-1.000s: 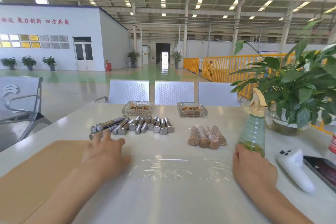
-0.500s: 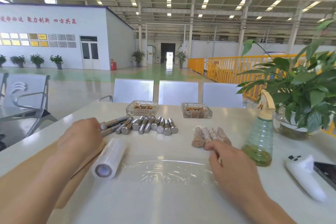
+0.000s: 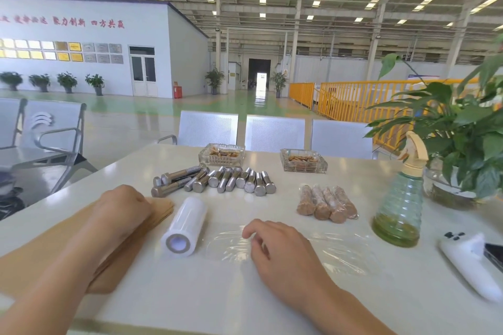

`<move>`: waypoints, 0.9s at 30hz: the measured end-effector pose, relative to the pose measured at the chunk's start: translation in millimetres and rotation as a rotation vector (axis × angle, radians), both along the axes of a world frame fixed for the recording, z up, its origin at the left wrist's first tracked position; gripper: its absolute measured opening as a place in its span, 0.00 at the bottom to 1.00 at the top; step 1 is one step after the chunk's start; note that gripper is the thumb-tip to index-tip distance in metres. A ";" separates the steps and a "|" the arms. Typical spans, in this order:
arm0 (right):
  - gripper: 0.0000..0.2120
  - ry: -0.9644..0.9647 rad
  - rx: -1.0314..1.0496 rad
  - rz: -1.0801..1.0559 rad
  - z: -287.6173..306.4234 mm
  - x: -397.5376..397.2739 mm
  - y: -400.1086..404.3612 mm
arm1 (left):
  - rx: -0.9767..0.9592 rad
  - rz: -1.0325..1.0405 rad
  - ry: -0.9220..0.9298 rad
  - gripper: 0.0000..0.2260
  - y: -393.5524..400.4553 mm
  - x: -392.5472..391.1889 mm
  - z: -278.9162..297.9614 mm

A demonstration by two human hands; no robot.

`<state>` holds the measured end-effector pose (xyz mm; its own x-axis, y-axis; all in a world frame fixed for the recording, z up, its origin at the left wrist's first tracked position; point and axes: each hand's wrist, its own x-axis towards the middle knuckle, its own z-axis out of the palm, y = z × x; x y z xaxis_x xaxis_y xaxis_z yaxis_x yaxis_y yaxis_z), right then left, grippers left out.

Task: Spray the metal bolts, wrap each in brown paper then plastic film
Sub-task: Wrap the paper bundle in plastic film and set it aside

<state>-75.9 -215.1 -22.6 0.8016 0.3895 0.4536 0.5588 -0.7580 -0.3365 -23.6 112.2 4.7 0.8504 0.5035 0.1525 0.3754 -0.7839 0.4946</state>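
So right now I'm sitting between wraps, I think. Four bolts already done in paper and film (image 3: 326, 203) lie together on the white table (image 3: 272, 294), with the bare metal bolts (image 3: 217, 182) lined up behind, well apart from them. My left hand (image 3: 122, 205) rests on the far end of the brown paper stack (image 3: 114, 247), fingers curled over its edge; can't tell if it's actually pinching a sheet. My right hand (image 3: 275, 247) is loose, fingertips down on the sheet of plastic film (image 3: 321, 250) spread flat in front of me, holding nothing. The film roll (image 3: 183, 227) lies between my two hands, just beside the paper. The spray bottle (image 3: 398, 198) stands upright off to the right, untouched.

My guess for the next move: peel one sheet off the stack without dragging several, then fetch a bare bolt. The film is wrinkly and will probably cling to my fingers, so lift slowly.
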 end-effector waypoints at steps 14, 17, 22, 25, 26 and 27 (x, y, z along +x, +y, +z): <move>0.25 0.879 1.067 -0.116 59.6 25.0 -35.6 | -0.058 -0.783 -0.376 0.09 -191.5 -41.5 62.8; 0.14 0.843 0.944 -0.235 62.5 26.3 -59.6 | -0.014 -0.895 -0.320 0.08 -212.9 -41.0 52.8; 0.16 0.639 0.725 -0.396 49.9 21.3 -83.4 | -0.048 -0.980 -0.147 0.11 -211.4 -32.1 37.2; 0.20 0.576 0.610 -0.403 44.2 17.4 -87.6 | 0.135 -0.899 0.017 0.14 -199.0 -25.3 26.3; 0.20 0.584 0.577 -0.384 43.3 16.5 -87.1 | 0.196 -0.887 0.084 0.17 -196.3 -24.0 22.0; 0.20 0.601 0.560 -0.365 42.6 16.1 -86.7 | 0.247 -0.882 0.137 0.19 -194.8 -23.6 17.8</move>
